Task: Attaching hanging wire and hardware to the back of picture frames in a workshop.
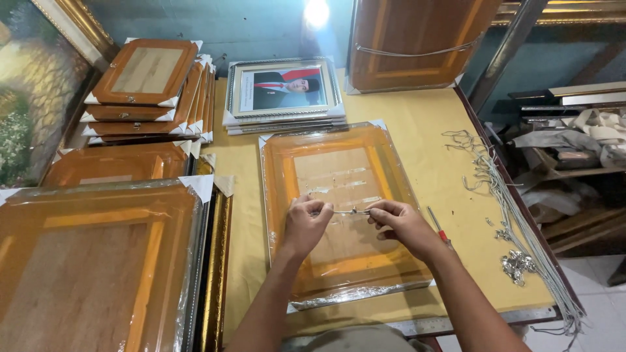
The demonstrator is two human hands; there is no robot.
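A plastic-wrapped orange-brown picture frame (339,163) lies back side up on the yellow table (424,130). Over its middle, my left hand (305,225) and my right hand (401,221) pinch the two ends of a thin silvery cord or small metal fitting (349,211). Which of these it is I cannot make out. Both hands hover just above the frame's backing board.
A red-handled screwdriver (439,229) lies right of the frame. Grey cords (502,189) and small metal hooks (515,264) sit near the right edge. Stacked wrapped frames (140,85) fill the left side. A framed portrait (283,88) rests at the back. A steel ruler (450,324) lines the front edge.
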